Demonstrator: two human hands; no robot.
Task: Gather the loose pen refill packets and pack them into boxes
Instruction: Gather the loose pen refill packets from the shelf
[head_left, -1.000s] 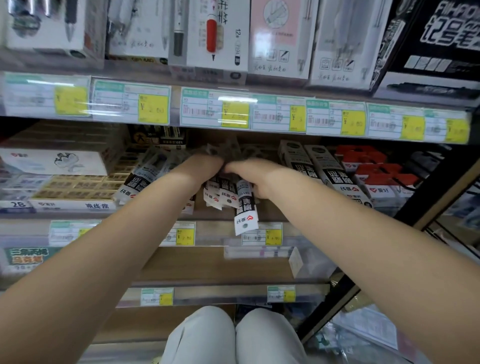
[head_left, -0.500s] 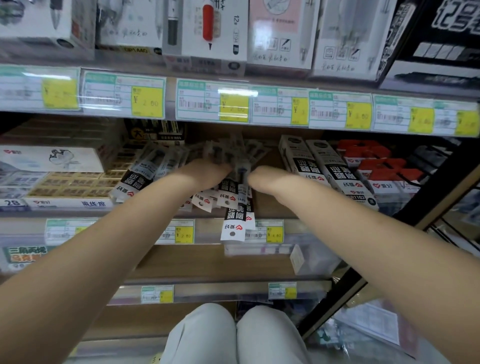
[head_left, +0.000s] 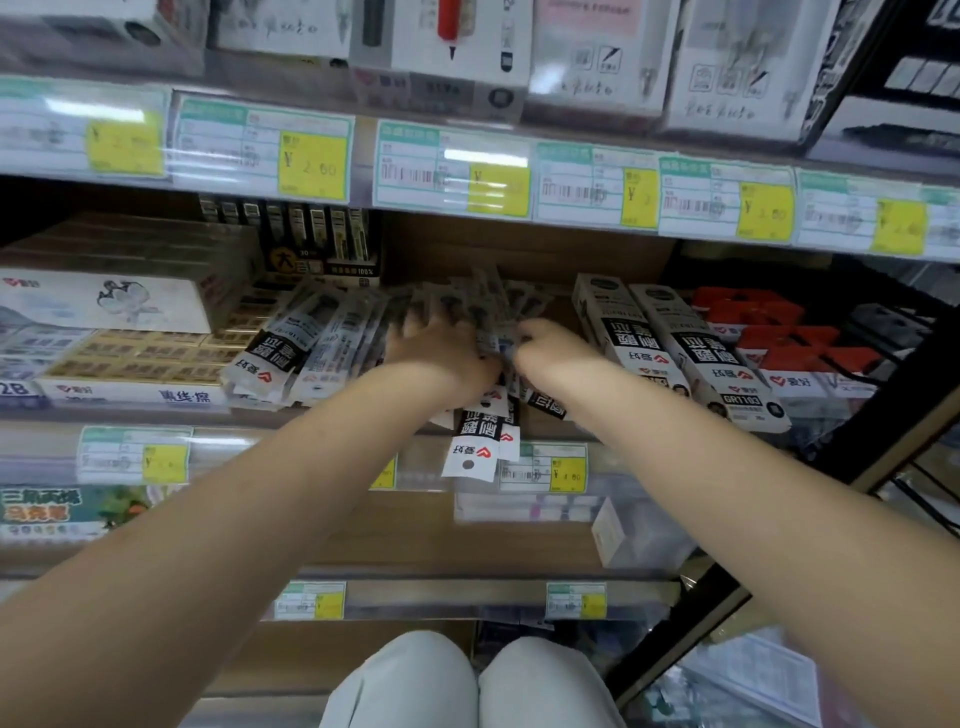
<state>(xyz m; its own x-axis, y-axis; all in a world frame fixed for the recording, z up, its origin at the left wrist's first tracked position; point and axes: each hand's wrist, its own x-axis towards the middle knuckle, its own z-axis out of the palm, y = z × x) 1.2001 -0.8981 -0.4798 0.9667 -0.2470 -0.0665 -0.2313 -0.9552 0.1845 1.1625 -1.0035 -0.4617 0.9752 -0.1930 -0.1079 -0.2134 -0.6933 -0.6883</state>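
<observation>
- Here, the left hand (head_left: 441, 349) and the right hand (head_left: 550, 349) are brought close together at the middle of the shelf (head_left: 322, 415), both pressed onto a heap of loose refill packets (head_left: 483, 312).
- The left fingers are spread over the packets; whether the right fingers are curled round any cannot be told, since they are hidden behind the wrist.
- The packets are fanned out, their long axes running roughly from 6 to 12 o'clock; several are seen hanging over the shelf's front lip below the wrists, one white-ended packet (head_left: 470, 449) lowest.
- More packets (head_left: 280, 353) lie at 9 o'clock of the left hand, which is judged nearer to them.
- Two long boxes (head_left: 675, 348) stand at 3 o'clock, just beside the right hand.
</observation>
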